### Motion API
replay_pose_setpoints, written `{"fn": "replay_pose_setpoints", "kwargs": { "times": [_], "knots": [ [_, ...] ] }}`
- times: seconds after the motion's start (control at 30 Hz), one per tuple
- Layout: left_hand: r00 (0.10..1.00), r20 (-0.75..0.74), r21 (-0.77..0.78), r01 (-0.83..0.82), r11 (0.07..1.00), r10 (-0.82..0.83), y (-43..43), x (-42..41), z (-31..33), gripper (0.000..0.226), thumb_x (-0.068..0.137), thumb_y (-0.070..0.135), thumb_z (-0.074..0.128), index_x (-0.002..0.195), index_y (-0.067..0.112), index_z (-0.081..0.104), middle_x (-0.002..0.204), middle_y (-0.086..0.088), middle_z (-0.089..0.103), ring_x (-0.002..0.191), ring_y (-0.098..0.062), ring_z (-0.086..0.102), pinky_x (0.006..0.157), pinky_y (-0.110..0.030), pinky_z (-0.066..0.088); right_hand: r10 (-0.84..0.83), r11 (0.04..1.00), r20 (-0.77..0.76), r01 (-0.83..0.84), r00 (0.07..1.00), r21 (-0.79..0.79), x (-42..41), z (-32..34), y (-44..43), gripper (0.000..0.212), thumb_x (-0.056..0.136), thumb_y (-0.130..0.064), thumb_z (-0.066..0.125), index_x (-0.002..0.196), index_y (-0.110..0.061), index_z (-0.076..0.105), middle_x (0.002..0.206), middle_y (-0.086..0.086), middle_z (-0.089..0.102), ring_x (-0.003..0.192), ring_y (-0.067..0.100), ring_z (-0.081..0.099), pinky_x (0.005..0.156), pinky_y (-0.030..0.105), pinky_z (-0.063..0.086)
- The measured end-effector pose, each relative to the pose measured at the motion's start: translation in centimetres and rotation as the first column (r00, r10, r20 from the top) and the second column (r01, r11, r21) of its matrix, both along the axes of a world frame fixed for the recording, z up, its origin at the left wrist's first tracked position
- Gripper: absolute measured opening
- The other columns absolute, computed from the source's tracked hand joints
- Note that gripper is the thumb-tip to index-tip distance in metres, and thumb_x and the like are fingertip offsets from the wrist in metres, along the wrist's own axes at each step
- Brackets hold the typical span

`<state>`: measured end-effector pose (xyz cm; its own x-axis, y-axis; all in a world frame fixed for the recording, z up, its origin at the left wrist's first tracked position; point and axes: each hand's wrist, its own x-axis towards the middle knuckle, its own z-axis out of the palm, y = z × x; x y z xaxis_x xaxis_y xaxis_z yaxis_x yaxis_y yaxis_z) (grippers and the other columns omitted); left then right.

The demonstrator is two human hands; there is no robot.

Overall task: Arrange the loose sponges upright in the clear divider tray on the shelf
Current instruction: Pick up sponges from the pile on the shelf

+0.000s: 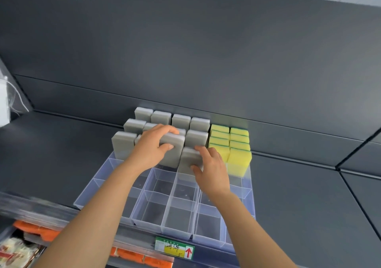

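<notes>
Sponges stand in rows at the back of the clear tray [99, 187], which sits on the dark shelf [51, 154]: grey sponges [181, 121] in the left and middle columns, yellow sponges [231, 142] packed in the two columns at the right. Both hands are at the front edge of the grey block. The left hand [151, 148] grips the left sponge [173, 154], its fingers [165, 129] curled over the top edge and the thumb pressed on the near face. The right hand [212, 166] grips the right sponge [188, 158] the same way, fingers hooked over the top and thumb low on the near face. So both sets of fingers are clamped, each on one grey sponge.

Each held sponge is upright, long axis vertical, broad face toward the person. The right sponge stands one row nearer the person than the left sponge, just beside it. Whether its base is fully down on the tray floor I cannot tell through the clear walls.

The next move, I judge, turns on this: the empty compartments all lie on the near side of the hands, toward the person. Filling seems to run back to front, so each hand would let go upward and draw back over the empty rows. The right hand is nearer those rows and the yellow block; the left is nearer the unfilled compartments at the tray's left. No spare sponge shows outside the tray.
</notes>
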<state>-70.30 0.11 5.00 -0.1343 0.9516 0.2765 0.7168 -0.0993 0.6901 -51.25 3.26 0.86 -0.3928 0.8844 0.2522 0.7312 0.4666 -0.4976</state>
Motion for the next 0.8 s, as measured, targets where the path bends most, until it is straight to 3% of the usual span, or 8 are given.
{"fn": "replay_pose_setpoints", "kwargs": {
  "times": [0.17, 0.27, 0.37, 0.47, 0.8],
  "knots": [
    [0.999, -0.033, -0.020, 0.025, 0.999, -0.026, -0.1, -0.2, -0.7, 0.038, 0.084, 0.008, 0.063, 0.101, 0.040, 0.052, 0.106, 0.025, 0.053, 0.071, 0.007, 0.048, 0.061, -0.016, 0.031, 0.011, 1.000, -0.006, -0.011, 1.000, 0.006, -0.1, -0.1, 0.1, 0.048, 0.089, -0.020, 0.061, 0.134, -0.022, 0.044, 0.124, 0.004, 0.050, 0.114, 0.023, 0.045, 0.090, 0.031, 0.043],
    [0.987, -0.161, -0.068, -0.010, 0.998, -0.001, 0.0, -0.1, -1.3, 0.034, 0.086, 0.010, 0.062, 0.107, 0.035, 0.051, 0.111, 0.020, 0.053, 0.083, -0.006, 0.043, 0.073, -0.023, 0.033, 0.016, 1.000, -0.007, -0.016, 1.000, 0.008, -0.1, -0.2, 0.1, 0.048, 0.089, -0.020, 0.061, 0.134, -0.022, 0.045, 0.124, 0.004, 0.049, 0.114, 0.023, 0.046, 0.090, 0.031, 0.044],
    [0.945, -0.325, -0.034, -0.062, 0.998, 0.047, 0.0, 0.1, -1.6, 0.030, 0.086, 0.014, 0.064, 0.109, 0.030, 0.053, 0.108, 0.022, 0.050, 0.090, -0.012, 0.034, 0.082, -0.024, 0.020, 0.023, 1.000, -0.007, -0.023, 1.000, 0.018, -0.1, -0.1, 0.1, 0.049, 0.088, -0.022, 0.063, 0.134, -0.022, 0.046, 0.124, 0.004, 0.048, 0.114, 0.023, 0.046, 0.090, 0.032, 0.045],
    [0.889, -0.457, -0.006, -0.037, 0.999, 0.030, 0.0, 0.4, -1.8, 0.031, 0.083, 0.018, 0.068, 0.109, 0.029, 0.056, 0.109, 0.018, 0.058, 0.099, -0.012, 0.048, 0.085, -0.022, 0.015, 0.018, 0.998, -0.015, -0.017, 1.000, 0.053, -0.1, 0.0, 0.2, 0.049, 0.087, -0.026, 0.064, 0.133, -0.019, 0.049, 0.124, 0.005, 0.049, 0.115, 0.023, 0.046, 0.091, 0.030, 0.044],
    [0.865, -0.497, 0.017, -0.073, 0.997, 0.072, -0.2, 0.6, -2.1, 0.034, 0.084, 0.021, 0.068, 0.115, 0.029, 0.056, 0.113, 0.012, 0.063, 0.106, -0.014, 0.054, 0.091, -0.027, 0.020, 0.055, 0.997, 0.009, -0.056, 0.998, 0.060, -0.2, 0.2, 0.5, 0.044, 0.089, -0.023, 0.061, 0.131, -0.018, 0.050, 0.123, 0.005, 0.053, 0.111, 0.025, 0.047, 0.089, 0.034, 0.044]
  ]
}}
